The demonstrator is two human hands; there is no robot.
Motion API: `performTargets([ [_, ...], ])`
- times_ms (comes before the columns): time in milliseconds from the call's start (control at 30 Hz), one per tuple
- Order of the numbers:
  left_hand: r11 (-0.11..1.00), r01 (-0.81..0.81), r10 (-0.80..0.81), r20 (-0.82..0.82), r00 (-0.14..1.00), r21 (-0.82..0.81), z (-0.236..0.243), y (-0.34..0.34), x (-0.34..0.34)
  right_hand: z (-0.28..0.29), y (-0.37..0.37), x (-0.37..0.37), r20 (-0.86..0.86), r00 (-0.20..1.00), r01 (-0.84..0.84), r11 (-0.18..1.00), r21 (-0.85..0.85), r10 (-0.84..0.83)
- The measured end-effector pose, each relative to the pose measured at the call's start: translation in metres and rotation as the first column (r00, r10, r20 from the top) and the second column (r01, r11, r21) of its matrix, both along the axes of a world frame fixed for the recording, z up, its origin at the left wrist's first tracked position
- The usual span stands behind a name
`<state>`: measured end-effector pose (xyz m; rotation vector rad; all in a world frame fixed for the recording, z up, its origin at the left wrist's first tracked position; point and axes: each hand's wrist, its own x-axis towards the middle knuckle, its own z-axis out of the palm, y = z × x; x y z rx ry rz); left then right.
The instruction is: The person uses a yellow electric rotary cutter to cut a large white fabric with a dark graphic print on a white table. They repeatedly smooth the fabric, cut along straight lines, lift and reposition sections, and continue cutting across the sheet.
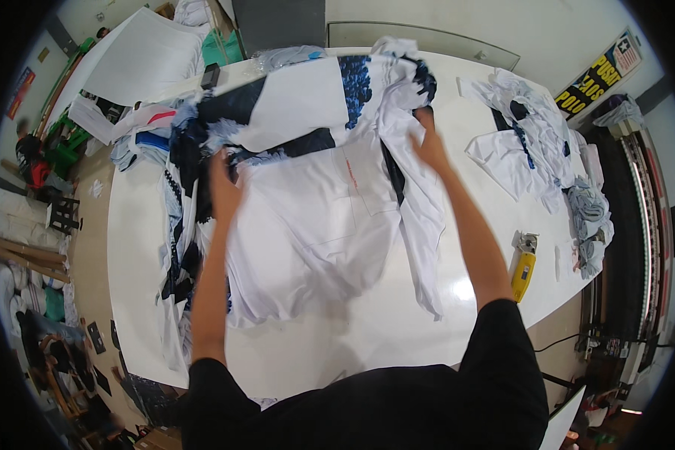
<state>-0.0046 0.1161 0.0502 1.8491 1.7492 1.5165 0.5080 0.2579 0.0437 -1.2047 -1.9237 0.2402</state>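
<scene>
A large piece of white cloth with dark blue patterned parts lies crumpled over the middle of the white table. A thin red line and faint outlines run across its white area. My left hand is at the cloth's left side, beside a bunched dark blue section. On the right, my right hand touches the cloth's upper right part, near a hanging white fold. Both hands are blurred by motion, and the cloth hides some of their fingers, so their grip is unclear. The far edge of the cloth is smeared too.
A yellow handheld cutter lies near the table's right edge. More white and blue cloth is heaped at the far right, with grey rolled fabric beside it. Along the left edge runs a pile of dark and light cloth.
</scene>
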Motion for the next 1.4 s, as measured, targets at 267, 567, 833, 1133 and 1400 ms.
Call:
performTargets([
  [267,0.676,-0.232,-0.199,-0.476,0.856,-0.699,-0.055,-0.268,0.029,-0.084,-0.229,0.084,0.691,0.720,0.315,0.917,-0.245,-0.063],
  [567,0.541,-0.254,-0.234,-0.433,0.870,-0.802,-0.055,-0.295,0.025,-0.096,-0.250,0.114,0.373,0.842,0.459,0.880,-0.119,-0.389],
  [833,0.433,-0.244,-0.275,-0.385,0.881,-0.868,-0.034,-0.350,0.074,-0.059,-0.400,0.072,0.623,0.780,0.354,0.864,-0.359,-0.061],
  [1133,0.410,-0.220,-0.204,-0.324,0.924,-0.885,-0.034,-0.430,0.108,-0.015,-0.483,0.145,0.649,0.761,0.490,0.676,-0.550,-0.023],
  [1400,0.301,-0.281,-0.013,-0.298,0.954,-0.912,-0.027,-0.486,0.143,0.001,-0.439,0.264,0.368,0.523,0.852,0.463,-0.245,-0.768],
])
